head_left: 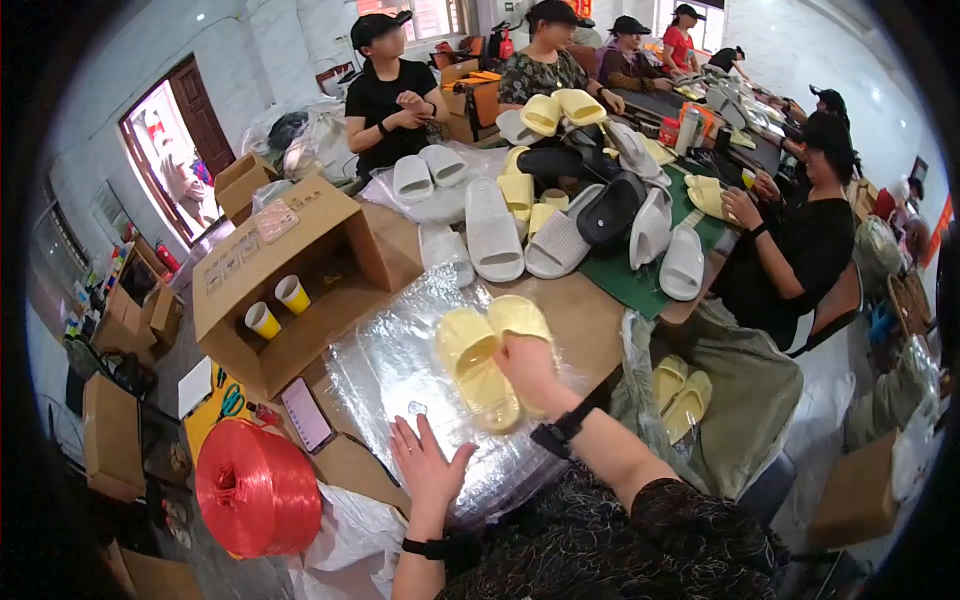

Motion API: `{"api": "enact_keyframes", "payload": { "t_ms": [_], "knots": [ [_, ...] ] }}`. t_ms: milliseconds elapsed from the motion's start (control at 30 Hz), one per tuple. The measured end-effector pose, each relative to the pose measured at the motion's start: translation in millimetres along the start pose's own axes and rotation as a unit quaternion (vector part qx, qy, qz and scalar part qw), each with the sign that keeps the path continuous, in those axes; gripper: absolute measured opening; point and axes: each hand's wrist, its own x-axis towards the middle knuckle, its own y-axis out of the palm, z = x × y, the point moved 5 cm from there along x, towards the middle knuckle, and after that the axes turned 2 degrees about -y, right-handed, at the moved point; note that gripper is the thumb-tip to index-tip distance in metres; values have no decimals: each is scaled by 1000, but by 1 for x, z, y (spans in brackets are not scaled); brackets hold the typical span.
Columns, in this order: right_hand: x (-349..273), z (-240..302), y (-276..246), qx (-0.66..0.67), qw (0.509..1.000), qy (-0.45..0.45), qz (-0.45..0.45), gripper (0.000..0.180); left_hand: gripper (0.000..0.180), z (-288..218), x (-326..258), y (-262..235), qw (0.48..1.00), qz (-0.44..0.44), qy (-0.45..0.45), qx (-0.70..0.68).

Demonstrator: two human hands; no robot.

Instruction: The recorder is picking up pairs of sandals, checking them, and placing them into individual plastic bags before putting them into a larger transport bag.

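Observation:
My right hand (527,372) is closed at the straps of a pair of pale yellow slippers (466,348); its fingertips are partly hidden. The pair lies over a stack of clear plastic bags (365,350) on the brown table. Flat on the same plastic, to the left of the slippers, rests my left hand (432,468) with its fingers spread and nothing held. Beyond the bags rises a pile of loose slippers, among them a white slipper (493,230) and a black slipper (612,208).
An open cardboard box (285,235) with two yellow cups stands at left. Nearby are a phone (307,415), green-handled scissors (232,400) and a red twine roll (258,490). At right, a sack (745,400) holds bagged yellow slippers (684,398). Co-workers sit around the table.

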Motion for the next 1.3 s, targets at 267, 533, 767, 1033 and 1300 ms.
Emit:
{"api": "enact_keyframes", "payload": {
  "t_ms": [267,533,767,1033,1300],
  "knots": [
    [-88,-172,-143,162,916,220,-294,28,93,-1,7,0,1000,14,-17,14],
    [-230,-378,-169,-163,791,549,-216,44,95,-1,10,5,1000,14,0,15],
    [-262,-408,-62,-182,831,524,-35,41,94,-1,1,3,1000,14,-3,13],
    [-117,-384,-134,-127,913,250,-296,18,93,1,4,2,1000,10,-6,21],
    [59,-364,-213,-143,930,64,-332,47,92,0,12,3,1000,23,-11,11]
  ]
}}
